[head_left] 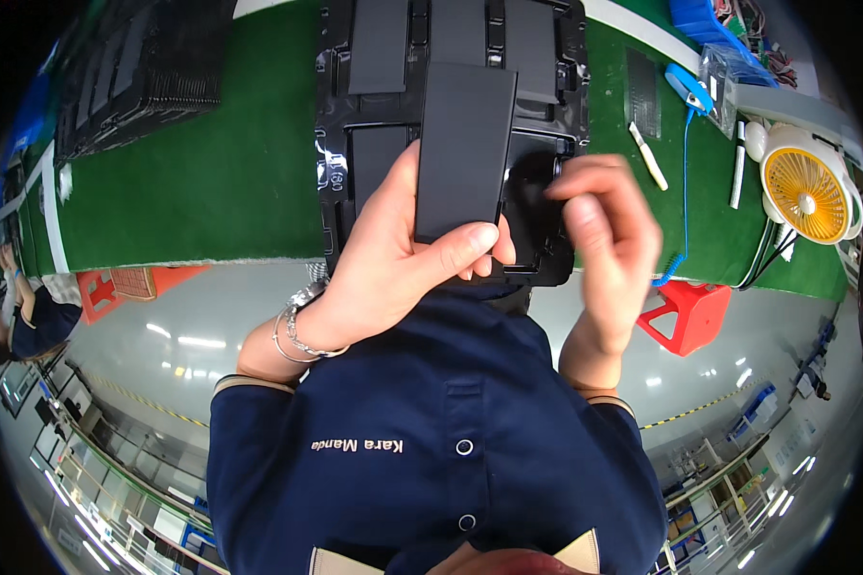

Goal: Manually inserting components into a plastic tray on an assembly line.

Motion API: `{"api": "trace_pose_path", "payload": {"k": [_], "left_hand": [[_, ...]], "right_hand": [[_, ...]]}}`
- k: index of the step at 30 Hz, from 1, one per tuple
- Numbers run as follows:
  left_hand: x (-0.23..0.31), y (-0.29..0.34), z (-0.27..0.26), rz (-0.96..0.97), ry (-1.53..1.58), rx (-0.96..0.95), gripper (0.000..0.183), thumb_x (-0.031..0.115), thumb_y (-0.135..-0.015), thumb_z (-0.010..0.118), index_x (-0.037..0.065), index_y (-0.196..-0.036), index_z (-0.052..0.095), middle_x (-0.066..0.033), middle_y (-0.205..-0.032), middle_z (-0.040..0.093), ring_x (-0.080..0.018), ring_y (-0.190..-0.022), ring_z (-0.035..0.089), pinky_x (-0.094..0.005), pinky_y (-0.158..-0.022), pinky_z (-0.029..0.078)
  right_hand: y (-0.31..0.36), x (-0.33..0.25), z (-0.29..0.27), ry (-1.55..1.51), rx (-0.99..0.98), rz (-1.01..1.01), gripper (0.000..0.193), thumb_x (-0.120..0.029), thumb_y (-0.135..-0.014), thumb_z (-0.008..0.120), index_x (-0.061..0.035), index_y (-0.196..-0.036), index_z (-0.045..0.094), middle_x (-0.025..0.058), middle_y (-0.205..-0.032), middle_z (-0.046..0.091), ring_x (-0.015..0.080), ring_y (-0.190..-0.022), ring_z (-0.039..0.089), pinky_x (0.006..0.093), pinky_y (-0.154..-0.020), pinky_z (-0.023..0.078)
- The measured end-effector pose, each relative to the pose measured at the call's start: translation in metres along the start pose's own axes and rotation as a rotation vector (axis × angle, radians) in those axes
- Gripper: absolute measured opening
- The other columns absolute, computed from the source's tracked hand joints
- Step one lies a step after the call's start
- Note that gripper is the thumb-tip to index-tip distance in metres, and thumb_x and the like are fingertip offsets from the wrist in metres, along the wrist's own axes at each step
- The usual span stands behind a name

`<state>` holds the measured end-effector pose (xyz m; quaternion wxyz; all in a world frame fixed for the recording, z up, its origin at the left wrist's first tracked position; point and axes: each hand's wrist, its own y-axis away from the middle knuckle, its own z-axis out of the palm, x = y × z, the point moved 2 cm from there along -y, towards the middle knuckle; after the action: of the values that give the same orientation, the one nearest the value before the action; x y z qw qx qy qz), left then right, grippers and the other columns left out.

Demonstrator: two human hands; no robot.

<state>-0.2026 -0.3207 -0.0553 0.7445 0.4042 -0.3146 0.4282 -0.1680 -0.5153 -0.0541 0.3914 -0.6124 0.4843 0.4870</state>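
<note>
A flat, matte black rectangular slab (465,144) is gripped along its left side and near end by my left hand (417,220). The thumb lies across its near end and the fingers curl beneath. It is held over a black moulded plastic tray (331,144). Similar dark slabs (379,43) lie in the tray's far compartments. My right hand (609,230) hovers to the right of the held slab, close to the tray's right edge. Its fingers are loosely bent, thumb and forefinger a little apart, with nothing visible between them.
The tray sits on a green mat (268,125). Stacked black trays (144,77) stand at far left. To the right are a white pen (648,155), a blue coiled cord (686,192), a small yellow-and-white fan (805,196) and a blue bin (729,38). A red stool (688,316) stands below the table edge.
</note>
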Motion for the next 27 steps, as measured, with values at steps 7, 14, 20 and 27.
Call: {"api": "trace_pose_path", "payload": {"k": [7, 14, 20, 27], "left_hand": [[-0.01, 0.005, 0.007, 0.073, -0.014, 0.026, 0.052, 0.005, -0.094, 0.059, 0.001, -0.137, 0.03, -0.0087, -0.09, 0.063, -0.0116, -0.078, 0.062, -0.0245, -0.069, 0.053], [-0.014, 0.01, 0.009, 0.172, -0.074, 0.067, 0.047, 0.0, -0.092, 0.06, 0.003, -0.131, 0.033, -0.0065, -0.098, 0.058, -0.0099, -0.084, 0.062, -0.0239, -0.072, 0.054], [-0.015, 0.015, 0.003, 0.255, -0.04, 0.066, 0.043, -0.002, -0.091, 0.059, 0.003, -0.126, 0.034, -0.0062, -0.1, 0.058, -0.0098, -0.086, 0.063, -0.0235, -0.073, 0.055], [-0.021, 0.019, 0.001, 0.303, -0.092, 0.152, 0.042, 0.003, -0.09, 0.062, 0.001, -0.123, 0.036, -0.0052, -0.104, 0.055, -0.0095, -0.09, 0.059, -0.0248, -0.08, 0.052]], "right_hand": [[0.005, -0.007, 0.026, -0.436, -0.206, 0.163, 0.006, -0.003, -0.09, 0.059, 0.0024, -0.09, 0.056, 0.0067, -0.088, 0.051, 0.0127, -0.08, 0.054, 0.0275, -0.071, 0.045], [0.01, -0.005, 0.032, -0.304, -0.175, 0.105, 0.008, -0.004, -0.092, 0.059, 0.0015, -0.089, 0.055, 0.0061, -0.088, 0.051, 0.0124, -0.078, 0.053, 0.0281, -0.071, 0.045], [0.01, -0.009, 0.042, -0.538, -0.256, 0.149, 0.01, -0.006, -0.096, 0.057, 0.0032, -0.094, 0.054, 0.0053, -0.09, 0.052, 0.0115, -0.078, 0.056, 0.0276, -0.073, 0.047], [0.012, -0.016, 0.048, -0.36, -0.183, 0.133, 0.008, -0.005, -0.092, 0.06, 0.0023, -0.089, 0.057, 0.0062, -0.091, 0.053, 0.0123, -0.079, 0.056, 0.0278, -0.071, 0.048]]}}
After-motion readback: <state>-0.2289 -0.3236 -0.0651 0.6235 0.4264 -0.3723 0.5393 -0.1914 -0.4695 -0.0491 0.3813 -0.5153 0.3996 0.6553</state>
